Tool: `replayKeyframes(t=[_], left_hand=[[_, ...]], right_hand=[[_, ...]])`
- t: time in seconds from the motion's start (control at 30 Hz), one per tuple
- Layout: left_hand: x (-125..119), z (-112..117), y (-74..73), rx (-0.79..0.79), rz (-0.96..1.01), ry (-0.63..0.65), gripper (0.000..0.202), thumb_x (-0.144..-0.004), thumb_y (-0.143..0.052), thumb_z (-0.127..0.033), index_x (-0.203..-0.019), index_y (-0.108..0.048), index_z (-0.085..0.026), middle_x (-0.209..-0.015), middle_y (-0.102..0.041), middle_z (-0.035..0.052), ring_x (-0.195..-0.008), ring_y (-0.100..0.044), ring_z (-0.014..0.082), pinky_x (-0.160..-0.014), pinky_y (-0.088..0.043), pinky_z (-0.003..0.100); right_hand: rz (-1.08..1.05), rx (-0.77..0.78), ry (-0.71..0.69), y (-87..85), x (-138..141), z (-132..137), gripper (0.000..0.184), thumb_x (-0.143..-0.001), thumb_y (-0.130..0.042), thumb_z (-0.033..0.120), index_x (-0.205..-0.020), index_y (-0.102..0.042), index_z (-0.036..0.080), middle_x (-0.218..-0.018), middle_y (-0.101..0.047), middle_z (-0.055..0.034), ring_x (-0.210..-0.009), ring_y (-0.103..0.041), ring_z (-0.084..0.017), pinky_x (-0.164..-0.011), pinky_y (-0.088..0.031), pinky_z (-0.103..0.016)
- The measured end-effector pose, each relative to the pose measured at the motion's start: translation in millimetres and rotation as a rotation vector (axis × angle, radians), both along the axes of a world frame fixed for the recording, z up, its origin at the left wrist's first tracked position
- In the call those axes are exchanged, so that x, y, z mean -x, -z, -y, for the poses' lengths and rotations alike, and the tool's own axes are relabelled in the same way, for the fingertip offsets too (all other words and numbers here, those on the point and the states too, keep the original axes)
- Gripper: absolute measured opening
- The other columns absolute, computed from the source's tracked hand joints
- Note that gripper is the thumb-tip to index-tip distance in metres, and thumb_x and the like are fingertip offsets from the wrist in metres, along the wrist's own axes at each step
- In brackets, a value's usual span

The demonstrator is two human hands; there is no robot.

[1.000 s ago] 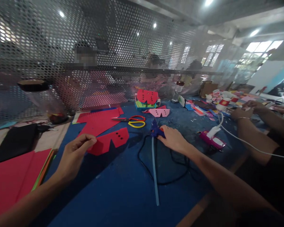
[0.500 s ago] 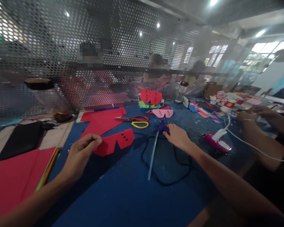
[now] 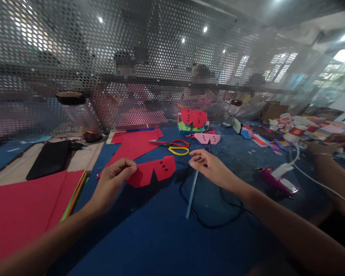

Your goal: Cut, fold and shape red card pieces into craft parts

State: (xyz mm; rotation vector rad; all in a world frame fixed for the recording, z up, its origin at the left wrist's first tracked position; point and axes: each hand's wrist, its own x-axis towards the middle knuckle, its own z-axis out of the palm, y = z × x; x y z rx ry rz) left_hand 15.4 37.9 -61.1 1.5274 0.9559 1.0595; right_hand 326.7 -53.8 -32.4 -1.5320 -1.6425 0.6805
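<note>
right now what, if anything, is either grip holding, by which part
The left grip pinches the red cutout by its left end; the right grip appears empty.

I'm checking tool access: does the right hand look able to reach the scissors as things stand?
Likely yes: the right hand looks empty and close to the handles of the scissors, with nothing visible lying across them or in between.

Black-dotted red paper cutout point(image 3: 145, 172)

Bare forearms point(image 3: 276, 216) taper to narrow wrists point(image 3: 99, 203) and slender bare fingers point(image 3: 199, 166).
</note>
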Motion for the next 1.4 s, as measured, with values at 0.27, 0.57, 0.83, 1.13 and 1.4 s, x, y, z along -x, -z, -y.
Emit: replayKeyframes(t=[0.27,0.57,0.83,1.13,1.4], left_hand=[[-0.4,4.9,-0.8,0.017,0.027,0.02,0.021,-0.084,-0.072,-0.038,-0.079,-0.065,-0.019,-0.068,-0.057,-0.0038,-0.063,-0.049,0.0112,-0.059,-0.038,0.021],[0.4,8.1,0.4,-0.01,-0.005,0.025,0.019,-0.087,-0.071,-0.038,-0.082,-0.066,-0.02,-0.069,-0.058,-0.004,-0.063,-0.05,0.0112,-0.06,-0.038,0.023],[-1.4,10.6,-3.5,-0.043,-0.044,0.027,0.019,-0.088,-0.069,-0.039,-0.083,-0.066,-0.021,-0.072,-0.06,-0.003,-0.065,-0.052,0.0131,-0.062,-0.04,0.024],[-2.4,12.7,-4.8,-0.039,-0.06,0.029,0.02,-0.088,-0.068,-0.04,-0.084,-0.066,-0.021,-0.072,-0.062,-0.0019,-0.065,-0.056,0.0144,-0.061,-0.043,0.025],[-0.9,10.1,-2.1,-0.03,-0.046,0.031,0.02,-0.088,-0.069,-0.04,-0.084,-0.066,-0.021,-0.073,-0.063,-0.0028,-0.066,-0.055,0.0135,-0.063,-0.043,0.024]], right_hand=[[-0.62,0.225,-0.141,-1.1,63.2,-10.6,0.048,-0.082,-0.071,0.023,-0.127,-0.054,0.024,-0.114,-0.07,-0.006,-0.114,-0.065,-0.024,-0.108,-0.046,-0.049],[-0.753,0.207,-0.096,9.2,74.3,-11.1,0.049,-0.074,-0.073,0.017,-0.121,-0.058,0.022,-0.117,-0.069,-0.0079,-0.118,-0.064,-0.025,-0.11,-0.047,-0.049],[-0.727,0.198,-0.088,14.0,73.8,-12.1,0.047,-0.073,-0.072,0.017,-0.118,-0.059,0.023,-0.119,-0.069,-0.0069,-0.116,-0.063,-0.024,-0.107,-0.049,-0.047],[-0.695,0.2,-0.065,14.6,73.8,-12.2,0.047,-0.073,-0.07,0.016,-0.119,-0.06,0.022,-0.121,-0.068,-0.0076,-0.115,-0.063,-0.024,-0.105,-0.05,-0.045],[-0.754,0.205,-0.118,9.7,71.6,-9.0,0.044,-0.073,-0.067,0.017,-0.117,-0.061,0.021,-0.118,-0.07,-0.0063,-0.114,-0.064,-0.023,-0.105,-0.048,-0.042]])
